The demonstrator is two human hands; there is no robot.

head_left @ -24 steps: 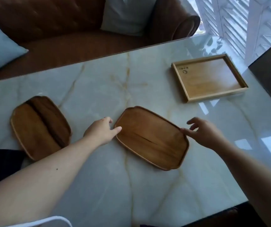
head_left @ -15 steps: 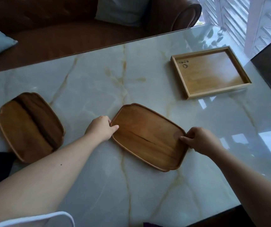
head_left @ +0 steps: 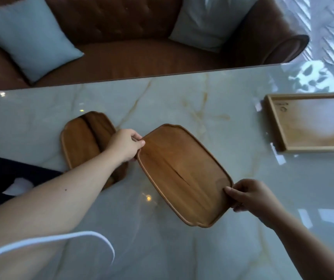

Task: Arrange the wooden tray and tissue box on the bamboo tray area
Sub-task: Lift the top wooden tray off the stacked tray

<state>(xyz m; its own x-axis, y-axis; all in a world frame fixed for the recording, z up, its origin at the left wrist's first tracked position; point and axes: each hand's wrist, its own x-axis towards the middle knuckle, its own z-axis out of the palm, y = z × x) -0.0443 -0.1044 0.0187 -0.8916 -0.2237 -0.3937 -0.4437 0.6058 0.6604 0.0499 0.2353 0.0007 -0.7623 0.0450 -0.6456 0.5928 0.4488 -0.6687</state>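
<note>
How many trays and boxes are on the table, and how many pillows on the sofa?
Dark wooden trays: 2, held wooden tray and second tray
Bamboo tray: 1
Tissue box: 1
Pillows: 2, left pillow, right pillow
Total: 6

Two trays, a box and a framed tray spread across the tabletop (head_left: 182, 249), a sofa behind it.

The wooden tray (head_left: 182, 174) sits at the middle, held at its two short ends: the left hand (head_left: 124, 145) on the far-left end, the right hand (head_left: 250, 196) on the near-right end. Just left of it, partly behind the left forearm, a second wooden tray (head_left: 83, 142) lies on the tabletop. Further left, at the edge of view, is the tissue box (head_left: 4, 178). Well apart at the far right lies the bamboo tray (head_left: 311, 122). Beyond the tabletop's far edge stands the sofa (head_left: 141, 55), one cushion (head_left: 26, 37) at its left and another cushion (head_left: 208, 19) at its right.
</note>
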